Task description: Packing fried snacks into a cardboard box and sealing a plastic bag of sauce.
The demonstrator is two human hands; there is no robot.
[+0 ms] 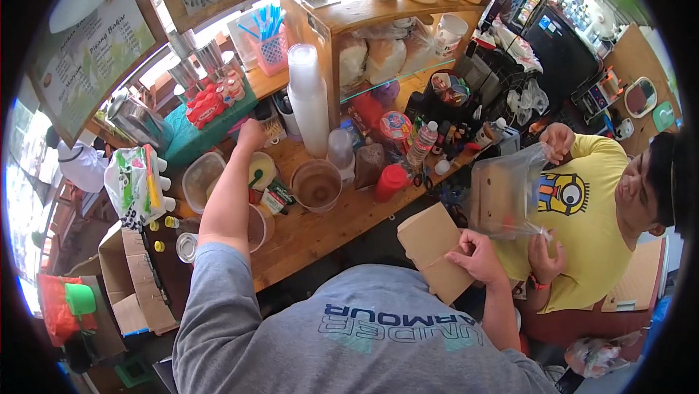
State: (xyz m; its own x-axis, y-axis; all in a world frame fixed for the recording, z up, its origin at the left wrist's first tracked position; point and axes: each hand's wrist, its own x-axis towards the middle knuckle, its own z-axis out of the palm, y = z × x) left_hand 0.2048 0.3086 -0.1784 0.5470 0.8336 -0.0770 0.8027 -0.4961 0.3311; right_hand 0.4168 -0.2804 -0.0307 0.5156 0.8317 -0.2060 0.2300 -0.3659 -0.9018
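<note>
My left hand reaches to the back of the wooden counter, beside a small container of wooden picks and a pink item; its fingertips are hidden, so what it touches cannot be told. In my right hand is an unfolded brown cardboard food box, pinched near its fold in front of my chest. Below my left hand stand a tub of pale yellow spread with a green spoon and a clear plastic tub. A large tub with brown contents stands to their right.
A person in a yellow shirt at the right holds a clear plastic bag. Tall stacked plastic cups, a red-capped bottle and a water bottle stand on the counter. An open cardboard carton is at left.
</note>
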